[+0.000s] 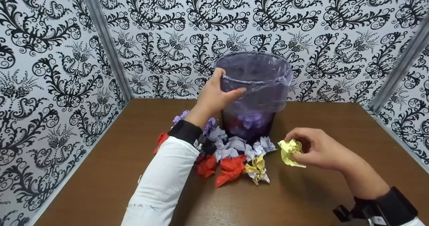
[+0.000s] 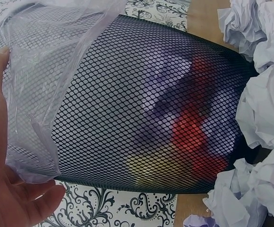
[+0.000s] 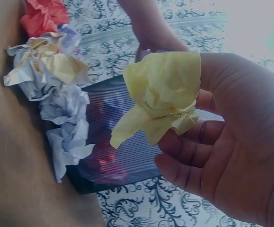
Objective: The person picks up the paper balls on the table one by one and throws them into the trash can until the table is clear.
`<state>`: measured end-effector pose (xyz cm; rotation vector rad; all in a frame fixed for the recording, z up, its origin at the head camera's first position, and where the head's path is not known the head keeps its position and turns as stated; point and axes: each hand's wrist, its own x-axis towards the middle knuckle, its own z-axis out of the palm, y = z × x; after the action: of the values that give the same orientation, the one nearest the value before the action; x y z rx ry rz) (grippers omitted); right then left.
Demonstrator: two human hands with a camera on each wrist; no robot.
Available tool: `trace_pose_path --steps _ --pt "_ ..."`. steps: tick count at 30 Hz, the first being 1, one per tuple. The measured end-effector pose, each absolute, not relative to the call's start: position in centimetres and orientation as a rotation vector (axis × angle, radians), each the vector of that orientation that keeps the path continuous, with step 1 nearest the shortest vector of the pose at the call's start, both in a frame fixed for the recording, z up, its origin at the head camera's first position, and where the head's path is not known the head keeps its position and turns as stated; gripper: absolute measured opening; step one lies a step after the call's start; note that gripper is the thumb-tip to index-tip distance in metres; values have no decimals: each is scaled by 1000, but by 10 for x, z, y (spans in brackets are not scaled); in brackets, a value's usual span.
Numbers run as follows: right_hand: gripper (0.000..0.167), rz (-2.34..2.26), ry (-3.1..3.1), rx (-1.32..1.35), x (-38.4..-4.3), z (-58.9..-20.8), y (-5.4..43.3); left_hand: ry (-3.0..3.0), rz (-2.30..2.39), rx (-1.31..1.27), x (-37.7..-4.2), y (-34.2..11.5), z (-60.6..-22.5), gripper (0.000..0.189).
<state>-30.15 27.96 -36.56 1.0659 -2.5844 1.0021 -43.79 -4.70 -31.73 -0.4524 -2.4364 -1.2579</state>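
Note:
A dark mesh wastebasket [image 1: 249, 119] lined with a translucent bag [image 1: 268, 93] stands upright toward the back of the table. My left hand [image 1: 214, 93] grips its near left rim, over the bag. Through the mesh [image 2: 104, 109], red, purple and yellow crumpled paper shows inside. To the right of the basket, my right hand [image 1: 321, 149] pinches a crumpled yellow paper ball [image 1: 290, 151] above the table. In the right wrist view this yellow paper [image 3: 163, 87] sits between thumb and fingers, in front of the basket.
Around the basket's base lie several grey-white paper balls [image 1: 236, 144]. Nearer are red crumpled papers [image 1: 231, 169] and a yellow-and-white one [image 1: 257, 169]. Purple paper [image 1: 181, 116] and another red piece [image 1: 162, 140] lie by my left forearm. Patterned walls [image 1: 161, 35] enclose the brown table [image 1: 110, 145].

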Motion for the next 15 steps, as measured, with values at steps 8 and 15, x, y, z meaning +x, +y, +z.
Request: trace_pose_path --steps 8,15 --pt "42 1023 -2568 984 -297 -354 286 -2447 -1244 -428 -437 -47 -317 79" --pt "42 1036 -2562 919 -294 -349 288 -2444 -1252 -439 -439 -47 -318 79"
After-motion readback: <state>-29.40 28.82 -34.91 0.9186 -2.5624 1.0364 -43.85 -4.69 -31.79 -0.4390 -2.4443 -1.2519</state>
